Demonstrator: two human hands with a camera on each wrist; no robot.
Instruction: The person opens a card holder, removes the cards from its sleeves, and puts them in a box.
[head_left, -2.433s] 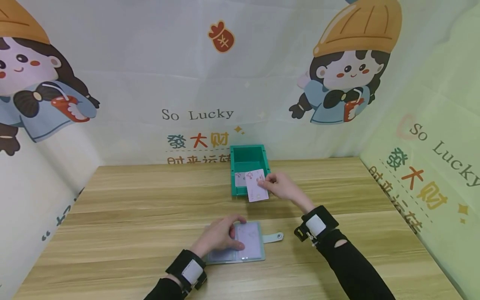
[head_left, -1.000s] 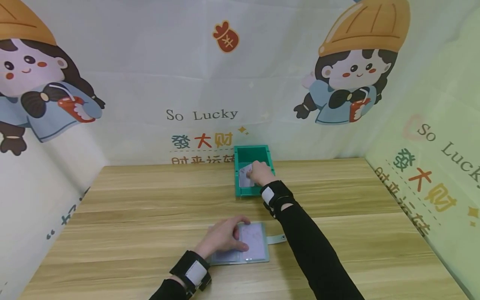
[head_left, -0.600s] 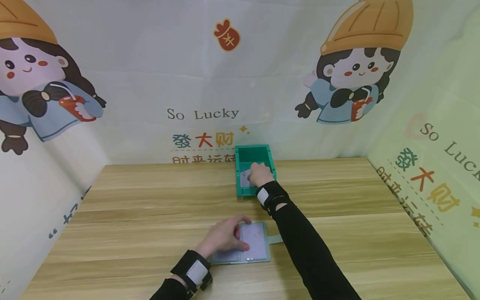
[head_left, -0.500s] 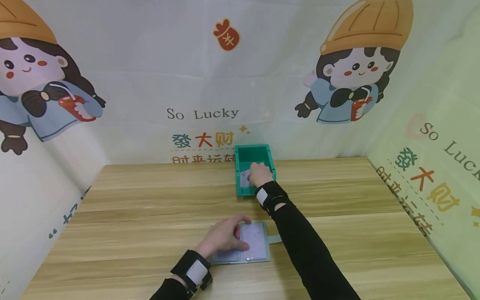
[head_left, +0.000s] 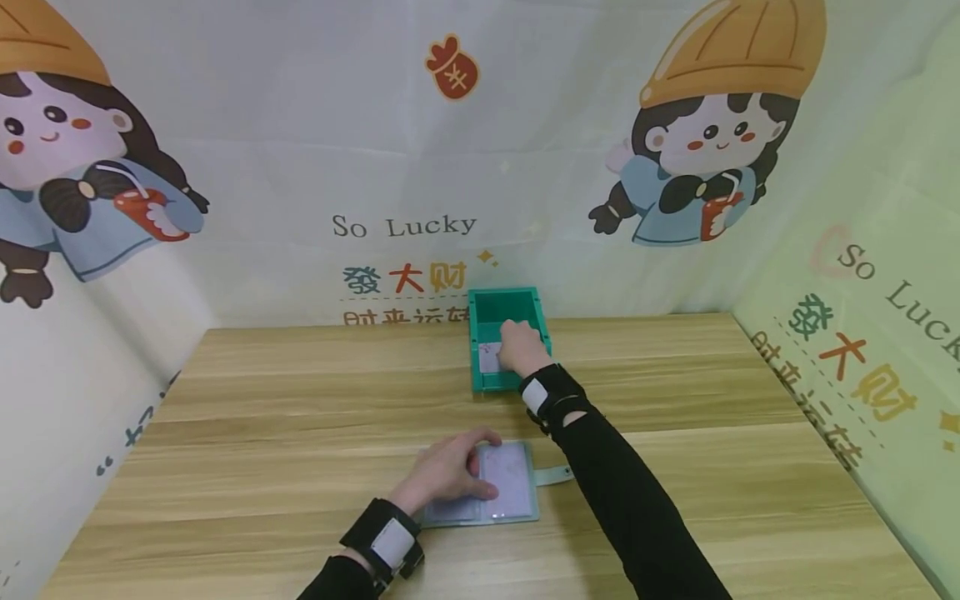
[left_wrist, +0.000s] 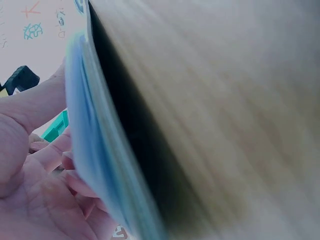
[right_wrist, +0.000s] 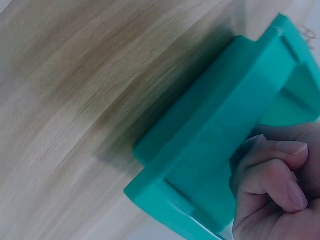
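My left hand (head_left: pixel 450 467) rests over a small card album (head_left: pixel 512 481) lying spread on the table, thumb on its right page and fingers at the upper edge. In the left wrist view, that hand (left_wrist: pixel 42 190) sits close beside the album's bluish pages (left_wrist: pixel 95 140). My right hand (head_left: pixel 522 347) reaches into the green box (head_left: pixel 486 383). A pale printed card (head_left: pixel 488 357) lies in the box, just left of this hand. In the right wrist view, several fingers of the hand (right_wrist: pixel 280 180) are curled over the box (right_wrist: pixel 215 135); what the fingertips touch is hidden.
A pale strap with a snap (head_left: pixel 553 476) sticks out from the album's right side, near my right sleeve (head_left: pixel 630 492). Behind the box, a printed cloth (head_left: pixel 300 150) hangs at the wooden table's (head_left: pixel 262 417) back edge; more cloth stands along the sides.
Earlier my right hand pinched a card above the box's front edge; it has since moved into the box. A card seen tilted there now lies straighter. The left hand stays on the album.
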